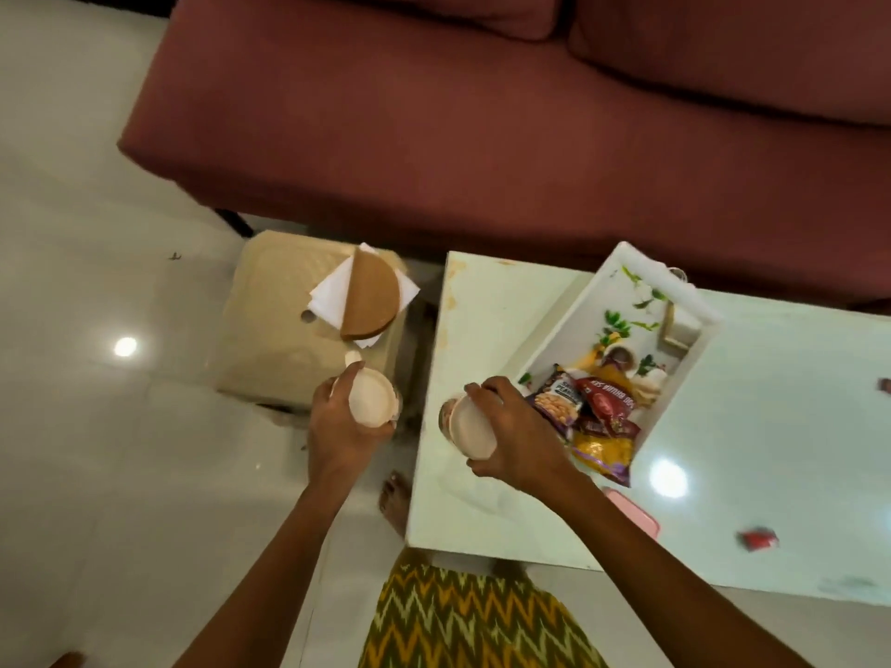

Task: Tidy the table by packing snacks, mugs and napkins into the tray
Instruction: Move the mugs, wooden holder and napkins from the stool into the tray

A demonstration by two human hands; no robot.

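The left hand (342, 421) has its grip clamped on the left mug (371, 395). The fingers curl round the mug's side, and its pale round top faces the camera. This mug sits left of centre in the frame, over the near right corner of a beige stool (275, 330); whether it touches the stool cannot be told.

The right hand (511, 426) has its grip clamped on the right mug (475, 429), fingers over the far rim and thumb at the near side. This mug is at the middle of the frame, above the left part of the pale tabletop (771, 426), just beside the near left corner of the tray (554, 320).

The tray is white with a leaf print and lies at a slant on the tabletop, right of centre. At its near end lie snack packets: a peanut packet (554, 402), a red packet (607, 402) and a yellow packet (602, 450), overlapping one another.

White napkins (332, 291) lie on the stool, upper left of the hands, with a round brown disc (371, 298) over them.

A pink item (631, 511) and a small red wrapper (759, 540) lie on the tabletop at the lower right. A maroon sofa (482, 137) fills the top of the frame. A bare foot (395, 499) stands on the floor beside the tabletop's left edge.
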